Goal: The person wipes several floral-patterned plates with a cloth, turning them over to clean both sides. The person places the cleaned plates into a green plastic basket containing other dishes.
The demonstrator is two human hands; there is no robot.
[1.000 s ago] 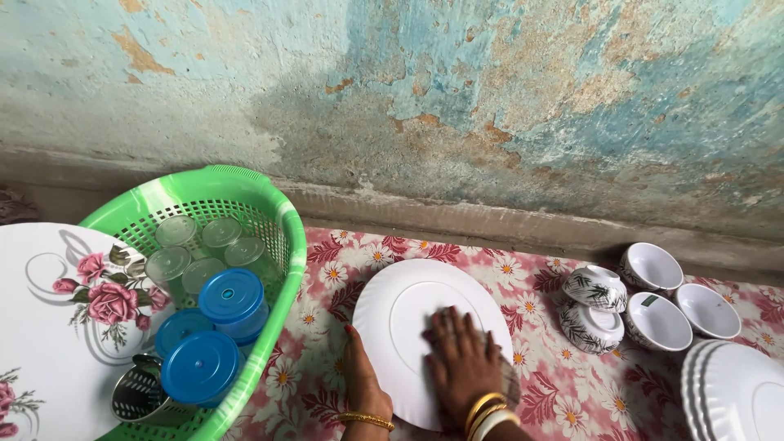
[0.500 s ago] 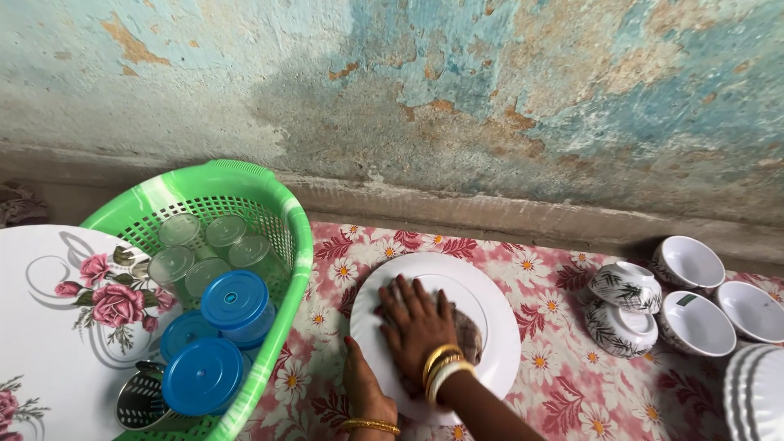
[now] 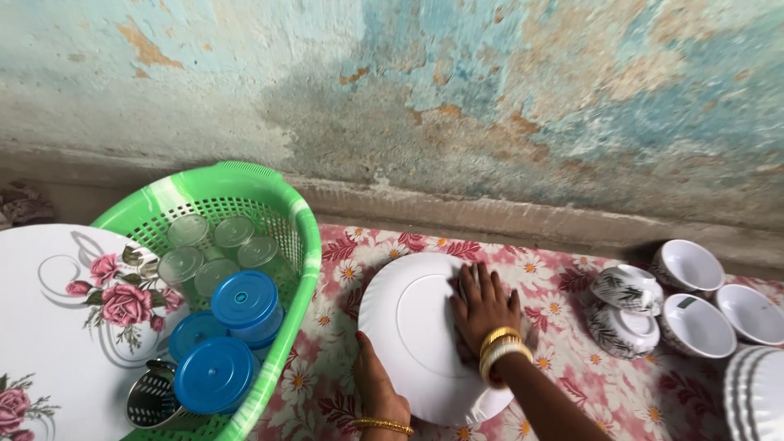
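So the round white plastic plate (image 3: pixel 420 335) sits on the red floral cloth (image 3: pixel 563 384), right beside the green plastic basket (image 3: pixel 282 245). The right hand (image 3: pixel 483 306) is flat, fingers spread, pressing a dark rag that's mostly hidden under it. Half a second ago it was on the plate's left-middle, now it's swept over to the right edge, so the wiping looks like it's working across the face. The left hand (image 3: pixel 377 384) grips the near rim, steadying it. Over right are 5 small white bowls (image 3: pixel 686 265) and a stack of white plates (image 3: pixel 755 392); the basket holds blue-lidded tubs (image 3: pixel 245 300) and clear glasses (image 3: pixel 216 245).
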